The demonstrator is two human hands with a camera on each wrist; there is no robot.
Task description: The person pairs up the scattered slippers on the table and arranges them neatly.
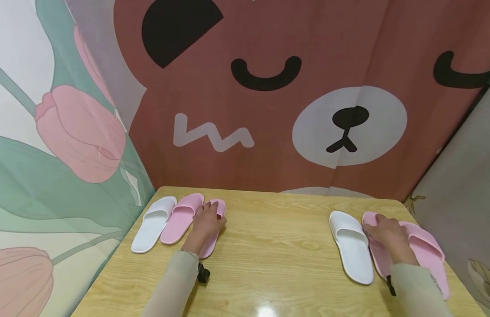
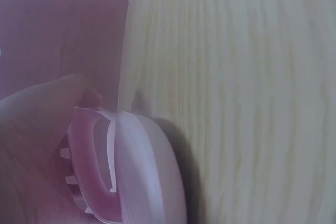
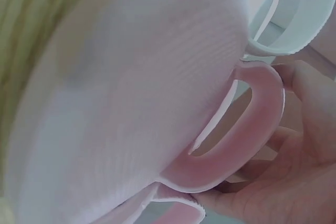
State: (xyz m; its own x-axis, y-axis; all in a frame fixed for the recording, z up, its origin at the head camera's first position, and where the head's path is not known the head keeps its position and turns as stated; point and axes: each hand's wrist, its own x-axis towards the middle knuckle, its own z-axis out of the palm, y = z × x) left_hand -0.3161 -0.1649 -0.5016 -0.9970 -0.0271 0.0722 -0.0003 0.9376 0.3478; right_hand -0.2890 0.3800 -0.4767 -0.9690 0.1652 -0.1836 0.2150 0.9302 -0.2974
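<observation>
On the left of the table, my left hand grips a pink slipper over its strap. In the left wrist view the thumb and fingers lie round the strap, with the pink sole beside them. Another pink slipper and a white slipper lie to its left. Over on the right, my right hand holds a pink slipper by its strap, thumb and fingers on either side. A white slipper lies left of it and a pink slipper right of it.
All the slippers point toward the back of the wooden table. Behind it hangs a brown bear-print cloth. A tulip-print cloth borders the left edge, and a pale cloth the right.
</observation>
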